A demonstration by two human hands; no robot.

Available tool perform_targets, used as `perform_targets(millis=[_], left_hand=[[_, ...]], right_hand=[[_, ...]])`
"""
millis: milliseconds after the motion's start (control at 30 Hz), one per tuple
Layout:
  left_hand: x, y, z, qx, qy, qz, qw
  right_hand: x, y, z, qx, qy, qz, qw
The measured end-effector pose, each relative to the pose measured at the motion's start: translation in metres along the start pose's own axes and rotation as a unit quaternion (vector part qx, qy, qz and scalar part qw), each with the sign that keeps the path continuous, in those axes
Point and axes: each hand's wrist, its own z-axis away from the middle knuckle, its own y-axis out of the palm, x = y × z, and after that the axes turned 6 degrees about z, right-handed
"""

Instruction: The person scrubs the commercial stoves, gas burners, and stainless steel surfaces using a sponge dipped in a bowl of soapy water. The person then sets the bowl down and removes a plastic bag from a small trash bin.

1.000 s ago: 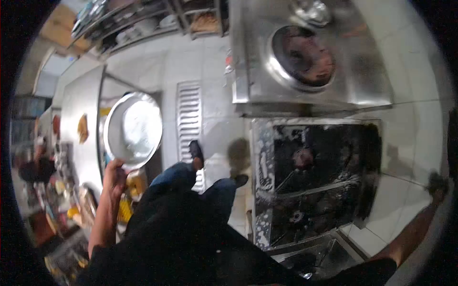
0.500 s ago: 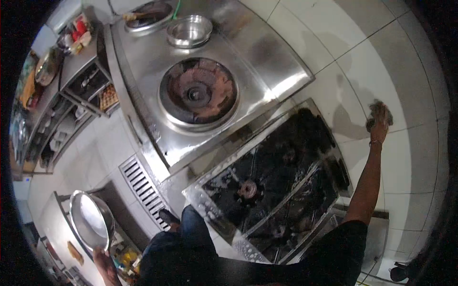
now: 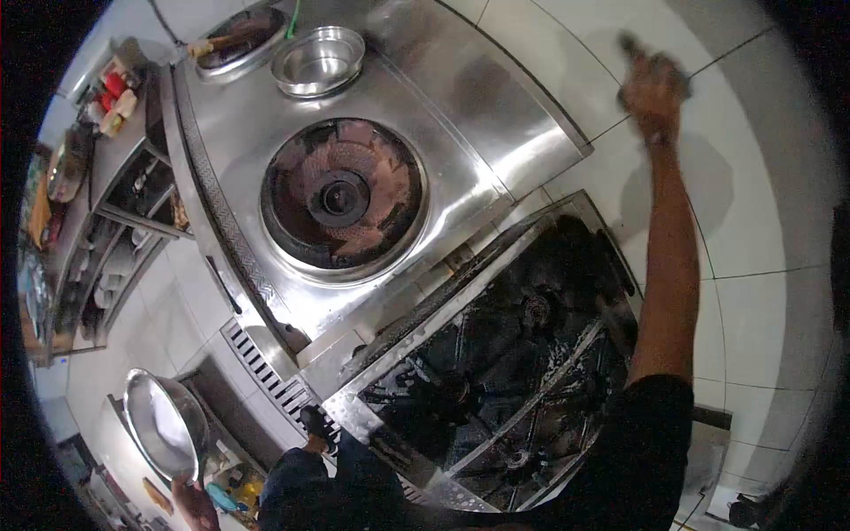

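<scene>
At the lower left my left hand (image 3: 193, 503) grips the lower rim of a round metal bowl (image 3: 194, 432), which is tilted and pale inside. My right arm is stretched out to the tiled wall (image 3: 567, 62) on the right. There my right hand (image 3: 653, 99), smeared by motion, is closed around a dark scrubber (image 3: 630, 42) that shows past the fingers. Below that arm lies a black, wet gas stove (image 3: 496, 354) with whitish suds on its grates and front edge.
A steel range with a round wok burner (image 3: 341, 199) stands ahead. A shallow metal pan (image 3: 319, 64) rests on it. Shelves (image 3: 124, 212) line the left side. A floor drain grate (image 3: 266, 372) and my foot (image 3: 316, 425) are below.
My right hand has moved with the scrubber farther up and left along the tiles. My view has shifted slightly, and the bowl stays in my left hand.
</scene>
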Motion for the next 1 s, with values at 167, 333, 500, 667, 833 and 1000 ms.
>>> perform_targets(millis=[167,333,500,667,833,1000], left_hand=[[0.002,-0.009,-0.005,-0.056,-0.202,0.378,0.902],[0.005,0.000,-0.003,-0.082,-0.155,0.146,0.974],[0.002,0.007,-0.007,-0.057,-0.116,0.130,0.983],[0.004,0.008,-0.001,-0.039,-0.058,0.042,0.997],[-0.019,0.018,0.005,-0.034,-0.073,0.057,0.995],[0.029,-0.015,0.015,-0.073,-0.065,-0.040,0.994]], right_hand=[[0.030,-0.016,0.146,0.117,-0.089,-0.196,0.970],[-0.046,0.018,0.097,0.110,0.202,0.086,0.969],[-0.012,0.054,-0.073,0.040,0.195,0.004,0.980],[0.114,0.014,-0.078,-0.007,-0.119,-0.037,0.992],[0.109,0.057,0.003,0.018,-0.057,-0.517,0.854],[0.076,0.005,0.141,0.233,-0.132,-0.144,0.953]])
